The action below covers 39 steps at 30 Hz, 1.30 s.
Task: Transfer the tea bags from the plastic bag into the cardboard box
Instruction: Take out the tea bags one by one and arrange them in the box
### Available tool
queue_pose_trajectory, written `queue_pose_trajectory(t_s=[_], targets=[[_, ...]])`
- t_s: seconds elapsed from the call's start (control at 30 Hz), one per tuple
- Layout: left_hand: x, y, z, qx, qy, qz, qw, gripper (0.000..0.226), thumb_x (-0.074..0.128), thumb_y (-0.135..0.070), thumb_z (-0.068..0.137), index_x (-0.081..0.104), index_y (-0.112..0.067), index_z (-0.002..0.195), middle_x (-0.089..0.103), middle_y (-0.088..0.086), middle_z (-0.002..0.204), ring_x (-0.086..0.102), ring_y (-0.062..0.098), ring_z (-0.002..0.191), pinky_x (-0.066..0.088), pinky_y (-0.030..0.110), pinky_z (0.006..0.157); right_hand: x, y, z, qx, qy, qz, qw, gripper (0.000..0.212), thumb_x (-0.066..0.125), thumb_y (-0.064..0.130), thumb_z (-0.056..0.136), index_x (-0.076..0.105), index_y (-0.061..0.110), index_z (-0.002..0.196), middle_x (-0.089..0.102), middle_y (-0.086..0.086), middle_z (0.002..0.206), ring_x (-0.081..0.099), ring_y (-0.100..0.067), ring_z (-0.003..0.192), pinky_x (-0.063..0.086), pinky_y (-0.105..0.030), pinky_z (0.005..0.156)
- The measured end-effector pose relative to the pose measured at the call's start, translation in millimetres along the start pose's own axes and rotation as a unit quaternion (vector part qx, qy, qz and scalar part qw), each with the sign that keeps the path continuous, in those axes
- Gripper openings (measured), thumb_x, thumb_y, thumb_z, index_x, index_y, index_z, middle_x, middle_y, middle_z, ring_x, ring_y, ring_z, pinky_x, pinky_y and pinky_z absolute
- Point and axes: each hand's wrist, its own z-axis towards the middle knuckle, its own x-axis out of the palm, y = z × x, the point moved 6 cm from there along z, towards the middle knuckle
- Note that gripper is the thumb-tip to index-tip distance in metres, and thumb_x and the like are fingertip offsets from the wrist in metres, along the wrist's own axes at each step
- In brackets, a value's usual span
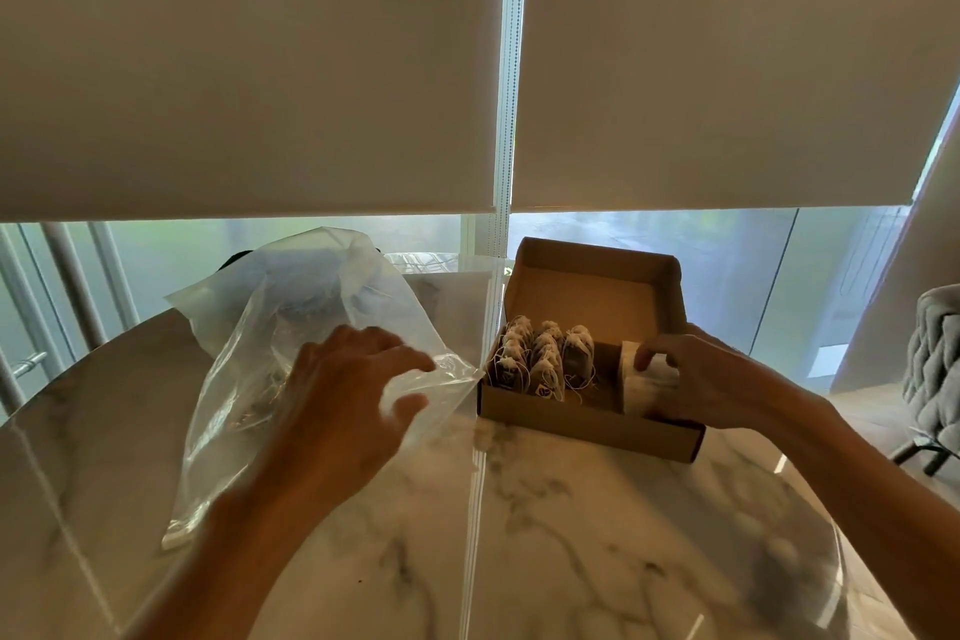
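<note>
A clear plastic bag (270,327) lies crumpled on the left of the marble table (571,535), with a few tea bags dimly visible inside. My left hand (348,395) grips the bag's open edge near its mouth. To the right stands an open brown cardboard box (587,424), lid raised. Several tea bags (545,359) stand in rows in its left half. My right hand (696,379) reaches into the box's right end and pinches a pale tea bag (647,387) there.
The round table's edge curves along the right and left. A grey knitted chair (935,369) stands at the far right. Windows with lowered roller blinds (260,68) sit behind the table.
</note>
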Motion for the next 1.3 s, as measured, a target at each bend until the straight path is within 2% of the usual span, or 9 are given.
queue_pose_trajectory(t_s=[0.17, 0.27, 0.53, 0.7, 0.9, 1.0, 1.13, 1.23, 1.3], targets=[[-19, 29, -26, -0.039, -0.008, -0.04, 0.998, 0.023, 0.053, -0.05, 0.073, 0.069, -0.037, 0.082, 0.063, -0.017, 0.09, 0.057, 0.014, 0.084, 0.045, 0.039, 0.074, 1, 1, 9, 0.005, 0.019, -0.033, 0.999, 0.064, 0.076, 0.036, 0.075, 0.044, 0.027, 0.129, 0.043, -0.007, 0.129, 0.053, -0.025, 0.111, 0.047, -0.035, 0.091], [-21, 38, -35, -0.064, 0.007, -0.042, 0.997, 0.004, 0.07, -0.036, 0.074, 0.07, -0.04, 0.076, 0.06, -0.02, 0.093, 0.055, 0.011, 0.086, 0.043, 0.035, 0.076, 1, 3, 8, 0.003, 0.017, -0.036, 0.999, 0.06, 0.073, 0.032, 0.078, 0.045, 0.024, 0.13, 0.041, -0.009, 0.13, 0.05, -0.026, 0.114, 0.045, -0.036, 0.093], [-22, 62, -63, -0.097, 0.025, -0.055, 0.993, 0.046, 0.084, -0.005, 0.061, 0.065, -0.046, 0.06, 0.061, -0.018, 0.1, 0.053, 0.009, 0.085, 0.043, 0.033, 0.072, 3, 5, 6, 0.0, 0.03, -0.053, 0.998, 0.06, 0.073, 0.028, 0.08, 0.044, 0.023, 0.133, 0.038, -0.01, 0.132, 0.049, -0.026, 0.114, 0.043, -0.03, 0.091], [-20, 67, -68, -0.102, 0.024, -0.059, 0.993, 0.042, 0.078, 0.0, 0.068, 0.071, -0.041, 0.073, 0.059, -0.017, 0.105, 0.05, 0.007, 0.091, 0.049, 0.033, 0.075, 3, 5, 6, 0.017, 0.03, -0.054, 0.998, 0.064, 0.075, 0.035, 0.076, 0.045, 0.023, 0.132, 0.037, -0.011, 0.131, 0.049, -0.026, 0.113, 0.044, -0.03, 0.09], [-22, 63, -70, -0.114, 0.016, -0.07, 0.991, 0.044, 0.059, 0.004, 0.078, 0.074, -0.035, 0.093, 0.057, -0.017, 0.114, 0.043, 0.003, 0.1, 0.036, 0.019, 0.084, -3, 2, 9, 0.021, -0.009, 0.033, 0.999, 0.042, 0.071, 0.021, 0.083, 0.046, 0.023, 0.115, 0.05, -0.007, 0.123, 0.05, -0.027, 0.115, 0.04, -0.031, 0.096], [-26, 61, -74, -0.106, 0.001, -0.062, 0.992, 0.046, 0.064, 0.004, 0.071, 0.073, -0.038, 0.089, 0.052, -0.025, 0.11, 0.042, 0.001, 0.098, 0.04, 0.023, 0.082, -19, 24, 6, 0.004, -0.037, 0.035, 0.999, 0.058, 0.079, 0.032, 0.07, 0.045, 0.026, 0.117, 0.046, 0.005, 0.115, 0.05, -0.02, 0.102, 0.045, -0.034, 0.093], [-29, 67, -83, -0.141, 0.004, -0.059, 0.988, 0.048, 0.073, 0.006, 0.066, 0.074, -0.038, 0.084, 0.059, -0.019, 0.112, 0.046, 0.004, 0.092, 0.048, 0.028, 0.076, -28, 85, -9, -0.076, -0.124, 0.018, 0.989, 0.047, 0.077, 0.039, 0.072, 0.059, 0.027, 0.114, 0.056, 0.008, 0.108, 0.053, -0.01, 0.089, 0.047, -0.022, 0.076], [-30, 69, -87, -0.145, 0.005, -0.044, 0.988, 0.046, 0.075, 0.004, 0.065, 0.074, -0.037, 0.086, 0.061, -0.017, 0.11, 0.048, 0.004, 0.088, 0.049, 0.026, 0.072, -11, 144, -30, -0.159, -0.068, 0.069, 0.982, 0.03, 0.072, 0.045, 0.077, 0.061, 0.041, 0.104, 0.055, 0.024, 0.09, 0.054, -0.003, 0.078, 0.044, -0.014, 0.068], [-31, 69, -90, -0.146, 0.007, -0.035, 0.989, 0.048, 0.073, 0.003, 0.067, 0.073, -0.035, 0.096, 0.06, -0.018, 0.112, 0.047, 0.002, 0.089, 0.051, 0.026, 0.074, 7, 179, -42, -0.191, -0.005, 0.09, 0.978, 0.02, 0.067, 0.046, 0.082, 0.06, 0.044, 0.101, 0.056, 0.022, 0.084, 0.055, -0.001, 0.078, 0.041, -0.009, 0.067]])
